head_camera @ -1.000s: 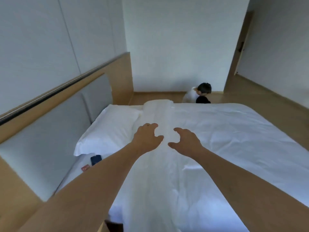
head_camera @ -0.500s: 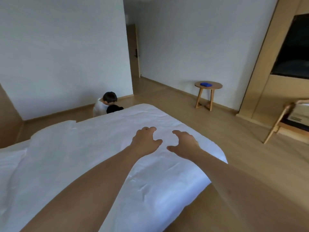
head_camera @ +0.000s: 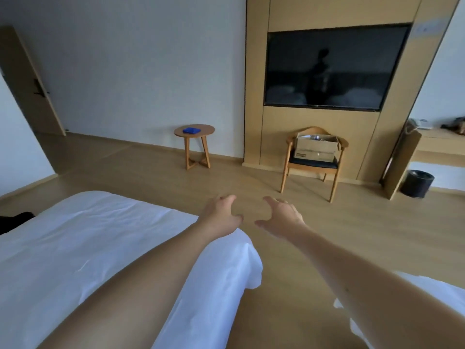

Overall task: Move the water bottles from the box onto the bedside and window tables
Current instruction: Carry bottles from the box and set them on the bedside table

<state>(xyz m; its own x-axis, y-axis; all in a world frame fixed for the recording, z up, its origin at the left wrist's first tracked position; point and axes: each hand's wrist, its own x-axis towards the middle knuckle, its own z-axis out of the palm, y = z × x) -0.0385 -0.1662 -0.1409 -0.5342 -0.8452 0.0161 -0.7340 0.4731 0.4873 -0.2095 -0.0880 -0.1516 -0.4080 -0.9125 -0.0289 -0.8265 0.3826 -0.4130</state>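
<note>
— The room first. What is where, and why?

— A bed (head_camera: 100,248) is on my left, and the corner of a second one shows at the lower right. Across the floor a TV (head_camera: 334,69) hangs on a wood panel. Under it stands a chair (head_camera: 312,162), and the box (head_camera: 315,148) sits on its seat, I think so that nobody has to bend to the floor for it. Left of the chair, by the wall, is a round table (head_camera: 195,131) with a small blue thing (head_camera: 191,130) on top. If this is one of the tables for the task, I cannot tell.

— And the bottles?

— In the box, well apart from me. I see only some pale tops (head_camera: 317,137) above the open flaps. They are too small to count. They seem to stand upright, long axis vertical and caps up, but this is my guess from the tops only.

— Your hands?

— Both are out in front of me, over the floor near the bed corner. The left hand (head_camera: 221,217) and the right hand (head_camera: 281,217) are empty, fingers spread and a little curled, palms down, touching nothing. I think they are ready to take a bottle when I reach the chair. No bottle is moved yet, as far as I can see.
</note>
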